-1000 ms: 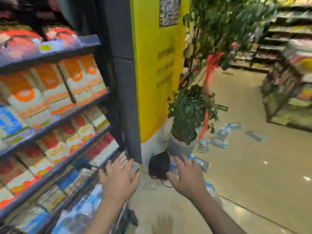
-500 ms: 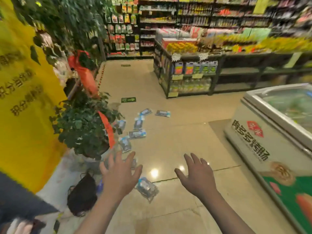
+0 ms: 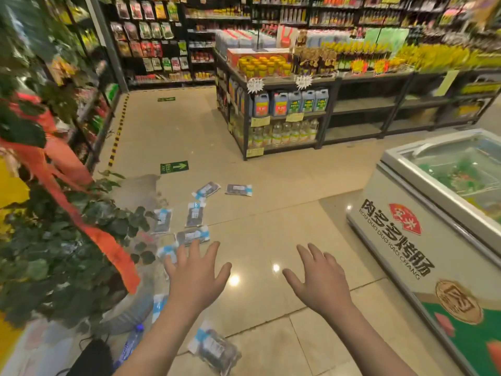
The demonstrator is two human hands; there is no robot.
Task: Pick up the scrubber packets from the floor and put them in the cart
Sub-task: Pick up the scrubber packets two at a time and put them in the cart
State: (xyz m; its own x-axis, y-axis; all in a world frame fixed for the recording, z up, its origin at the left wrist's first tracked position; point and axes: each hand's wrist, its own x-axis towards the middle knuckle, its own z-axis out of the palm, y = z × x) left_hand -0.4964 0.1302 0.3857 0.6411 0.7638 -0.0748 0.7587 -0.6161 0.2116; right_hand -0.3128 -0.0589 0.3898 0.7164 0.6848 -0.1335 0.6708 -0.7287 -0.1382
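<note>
- Fingers of the left hand [image 3: 195,278] and right hand [image 3: 320,283] spread wide, holding nothing.
- Scrubber packets [image 3: 193,235], clear with dark contents and blue-white labels, lie scattered on the floor [image 3: 271,218] beside the potted plant [image 3: 67,256].

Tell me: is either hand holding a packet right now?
No. The left hand and right hand are open and empty above the floor.

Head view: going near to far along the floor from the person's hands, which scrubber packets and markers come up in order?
Clear dark-filled scrubber packet by the left forearm → left hand → sideways packet with blue label → upright packet → far-right packet → green arrow floor sticker → far green floor sticker.
</note>
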